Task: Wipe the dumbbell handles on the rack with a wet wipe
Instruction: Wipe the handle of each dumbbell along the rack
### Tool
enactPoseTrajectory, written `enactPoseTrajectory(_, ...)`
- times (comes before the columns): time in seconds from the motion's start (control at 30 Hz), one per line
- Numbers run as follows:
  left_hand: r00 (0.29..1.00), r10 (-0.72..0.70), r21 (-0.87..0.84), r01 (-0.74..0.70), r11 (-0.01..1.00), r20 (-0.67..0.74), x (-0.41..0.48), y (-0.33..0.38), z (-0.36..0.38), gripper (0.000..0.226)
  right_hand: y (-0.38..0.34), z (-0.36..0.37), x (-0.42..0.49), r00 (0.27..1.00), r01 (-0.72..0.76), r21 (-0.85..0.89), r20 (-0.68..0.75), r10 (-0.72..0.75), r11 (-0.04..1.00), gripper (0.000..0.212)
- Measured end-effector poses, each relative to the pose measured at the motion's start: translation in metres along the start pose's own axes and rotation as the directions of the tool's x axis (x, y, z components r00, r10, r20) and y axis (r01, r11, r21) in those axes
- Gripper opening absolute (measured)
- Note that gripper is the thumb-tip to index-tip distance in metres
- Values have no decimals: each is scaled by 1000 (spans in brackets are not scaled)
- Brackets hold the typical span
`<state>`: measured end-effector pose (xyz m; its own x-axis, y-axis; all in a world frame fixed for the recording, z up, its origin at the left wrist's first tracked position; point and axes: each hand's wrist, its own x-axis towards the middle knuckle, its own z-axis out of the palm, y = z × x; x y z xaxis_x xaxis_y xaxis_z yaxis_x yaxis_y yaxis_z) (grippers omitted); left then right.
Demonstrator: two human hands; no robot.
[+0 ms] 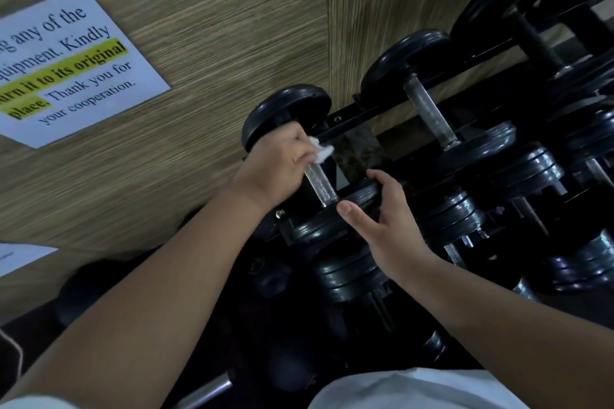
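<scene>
Notice (pixel 66 66) on wood-grain wall (pixel 216 26) reads "Thank you for your cooperation" — left hand (pixel 279 166) wraps wet wipe (pixel 324 151) round dumbbell handle (pixel 320 186), right hand (pixel 388 229) clasps its near plate (pixel 315 226).

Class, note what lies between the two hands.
Head view: the dumbbell's bare handle lies between the left hand, gripping the wipe, and the right hand, gripping the near plate.
</scene>
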<state>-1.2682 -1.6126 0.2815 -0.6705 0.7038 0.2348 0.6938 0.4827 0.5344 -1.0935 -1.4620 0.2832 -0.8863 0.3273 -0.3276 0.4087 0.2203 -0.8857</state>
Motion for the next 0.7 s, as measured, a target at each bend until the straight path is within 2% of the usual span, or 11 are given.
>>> enactPoseTrajectory(0.1, 998, -13, 28, 15, 1000, -65, -1, 0, 1, 13, 1, -1, 0, 1000, -10, 16, 8, 10, 1000, 87)
enactPoseTrajectory(0.17, 998, 52, -27, -52, 998, -27, -17, 6, 1, 15, 1, -1, -1, 1000, -6, 12, 17, 6, 1000, 88)
enactPoseTrajectory(0.23, 999, 39, -105, -36, 994, 26, -35, 8, 1, 17, 2, -1, 0, 1000, 1, 0, 28, -1, 1000, 89)
enactPoseTrajectory(0.33, 992, -121, -171, 126, 977, 41, -45, 8, 1, 17, 4, -2, 2, 999, 1, -19, 40, 0, 1000, 90)
enactPoseTrajectory(0.47, 945, -293, -190, 263, 946, -149, -31, 9, 8, 12, 8, 1, 5, 1000, 13, 14, 21, -13, 1000, 90)
enactPoseTrajectory(0.6, 862, -411, -222, 357, 907, -295, -19, 11, 10, 9, 10, 6, 6, 1000, 24, 43, -2, -24, 999, 93)
enactPoseTrajectory(0.63, 844, -442, -244, 380, 892, -305, -19, 15, 10, 8, 10, 6, 6, 1000, 26, 42, -5, -26, 999, 93)
enactPoseTrajectory(0.7, 852, -455, -289, 382, 878, -257, -26, 22, 13, 7, 11, 7, 7, 1000, 29, 36, -9, -29, 999, 93)
